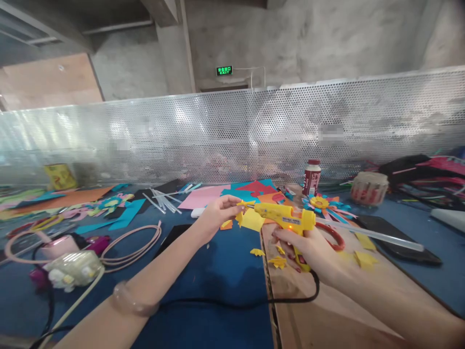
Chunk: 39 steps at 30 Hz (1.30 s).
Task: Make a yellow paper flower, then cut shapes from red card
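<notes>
My right hand [303,245] is wrapped round the handle of a yellow hot glue gun [278,213], which points left. A long clear glue stick [381,236] juts from its rear end, and a small orange light glows on its side. In my left hand [221,215], a small yellow felt piece [240,218] is pinched between the fingertips, right at the gun's nozzle. Whether the nozzle touches it I cannot tell. Below lie loose yellow cut-outs [278,262], partly on a brown board [301,310]. A yellow sheet [253,219] sits behind the nozzle.
The gun's black cord [232,305] runs left across the blue table. Coiled pink cable [134,245] and a power adapter [72,269] lie left. Behind are glue sticks [163,201], coloured sheets [203,196], a bottle [312,178], a jar [369,188], a felt flower [320,202] and a phone [395,237].
</notes>
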Motion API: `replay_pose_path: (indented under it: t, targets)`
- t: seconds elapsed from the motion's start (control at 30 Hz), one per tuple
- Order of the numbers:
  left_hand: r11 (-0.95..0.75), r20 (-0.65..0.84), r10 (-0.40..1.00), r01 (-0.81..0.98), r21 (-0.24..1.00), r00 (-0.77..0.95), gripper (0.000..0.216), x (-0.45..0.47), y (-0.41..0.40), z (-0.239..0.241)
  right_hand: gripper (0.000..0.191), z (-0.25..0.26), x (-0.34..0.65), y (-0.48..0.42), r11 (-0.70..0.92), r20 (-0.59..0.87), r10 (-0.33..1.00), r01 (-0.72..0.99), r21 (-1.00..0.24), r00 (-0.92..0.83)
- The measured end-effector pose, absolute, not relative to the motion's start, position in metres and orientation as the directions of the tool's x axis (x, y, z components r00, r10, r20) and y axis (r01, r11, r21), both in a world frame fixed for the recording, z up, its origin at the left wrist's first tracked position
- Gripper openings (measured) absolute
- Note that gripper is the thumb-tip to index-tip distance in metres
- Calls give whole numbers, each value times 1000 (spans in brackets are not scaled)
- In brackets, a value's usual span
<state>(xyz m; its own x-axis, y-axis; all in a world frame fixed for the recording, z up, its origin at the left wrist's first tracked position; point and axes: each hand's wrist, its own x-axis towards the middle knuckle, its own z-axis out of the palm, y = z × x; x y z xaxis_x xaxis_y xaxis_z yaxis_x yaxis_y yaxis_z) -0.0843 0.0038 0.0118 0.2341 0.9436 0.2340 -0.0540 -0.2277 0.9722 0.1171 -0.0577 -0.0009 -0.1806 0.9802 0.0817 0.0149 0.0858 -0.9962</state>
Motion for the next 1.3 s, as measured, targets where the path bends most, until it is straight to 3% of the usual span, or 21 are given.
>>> replay_pose_path:
  t: [0.27,0.67,0.93,1.3]
  targets:
    - [-162,204,947,-179,970,248,27,-82,1,11,22,-1,118,-59,105,104,979,-2,-994,-175]
    - [-178,224,940,-190,966,258,26,-80,1,10,25,-8,118,-55,96,93,978,9,-995,-188]
    - [-240,273,936,-165,957,224,21,-78,-2,13,30,-7,119,-58,127,106,983,134,-983,-152]
    - [-295,318,923,-134,946,217,19,-76,-8,19,27,-13,119,-55,121,108,989,125,-985,-106]
